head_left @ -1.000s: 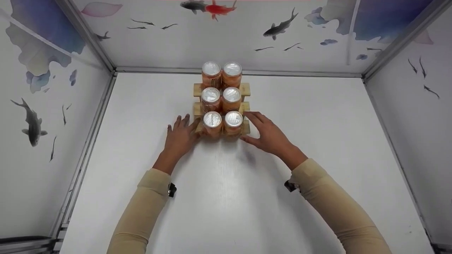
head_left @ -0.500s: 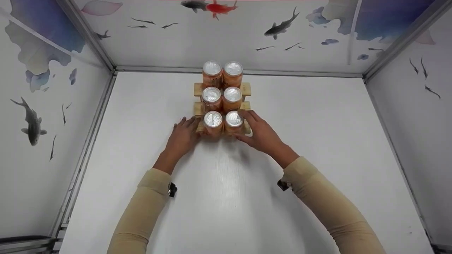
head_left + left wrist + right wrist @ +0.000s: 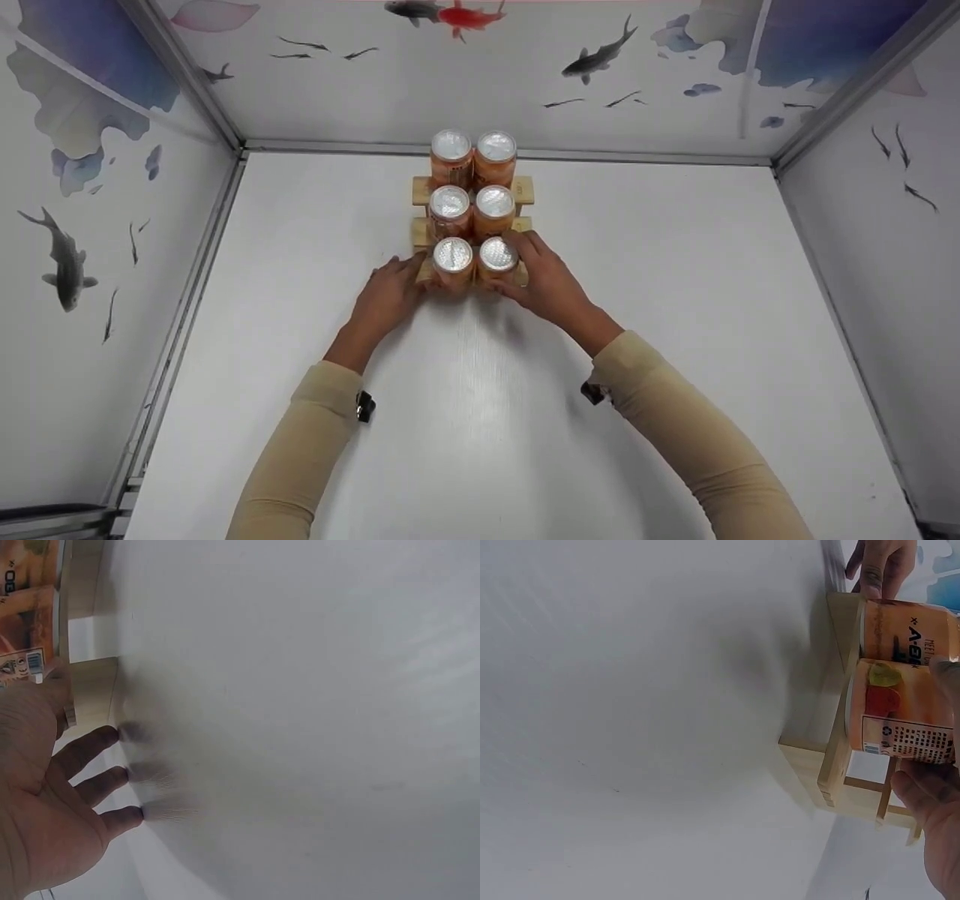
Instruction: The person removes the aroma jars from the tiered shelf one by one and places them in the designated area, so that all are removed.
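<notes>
Front right can (image 3: 498,256) stands upright, long axis vertical, on lowest step of wooden rack (image 3: 523,190), just beside front left can (image 3: 453,256). Can lies just left of right palm: right hand (image 3: 553,285) nearer, grip curled round it, thumb in front, fingers behind. Left hand (image 3: 386,300), fingers spread, touches rack's left end, holds no can. Tabletop (image 3: 480,420) beneath.

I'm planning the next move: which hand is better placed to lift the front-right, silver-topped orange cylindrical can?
Right hand, probably: thumb and fingers flank that orange can, whereas the left hand seems to pinch the left end of the pale wooden stepped rack.
</notes>
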Motion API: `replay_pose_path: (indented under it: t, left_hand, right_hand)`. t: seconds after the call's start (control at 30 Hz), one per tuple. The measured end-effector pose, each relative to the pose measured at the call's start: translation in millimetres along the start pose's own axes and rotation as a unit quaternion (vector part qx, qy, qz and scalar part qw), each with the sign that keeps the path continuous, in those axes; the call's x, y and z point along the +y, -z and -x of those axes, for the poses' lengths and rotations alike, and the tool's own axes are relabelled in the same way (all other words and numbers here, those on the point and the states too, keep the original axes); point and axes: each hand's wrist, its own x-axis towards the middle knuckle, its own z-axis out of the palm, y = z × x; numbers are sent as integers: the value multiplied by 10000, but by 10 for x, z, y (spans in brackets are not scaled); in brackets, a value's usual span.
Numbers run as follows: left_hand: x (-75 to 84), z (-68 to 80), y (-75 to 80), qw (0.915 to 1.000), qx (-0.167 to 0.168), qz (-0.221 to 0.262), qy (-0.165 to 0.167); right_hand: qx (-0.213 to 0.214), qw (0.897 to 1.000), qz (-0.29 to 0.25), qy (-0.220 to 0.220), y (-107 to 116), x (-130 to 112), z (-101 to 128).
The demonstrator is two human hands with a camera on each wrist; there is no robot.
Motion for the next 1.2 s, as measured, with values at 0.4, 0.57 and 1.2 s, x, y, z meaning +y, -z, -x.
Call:
replay_pose_path:
  t: [0.4,0.57,1.2]
  left_hand:
    - [-50,45,30,9995,149,-250,-140]
    - [-32,16,59,9997,102,-154,-169]
    - [-7,10,20,9998,-168,133,3]
  right_hand:
    - [465,9972,-535,220,-28,65,11]
    - [588,9969,-505,131,71,159,63]
    - [933,9929,-362,-645,469,678,227]
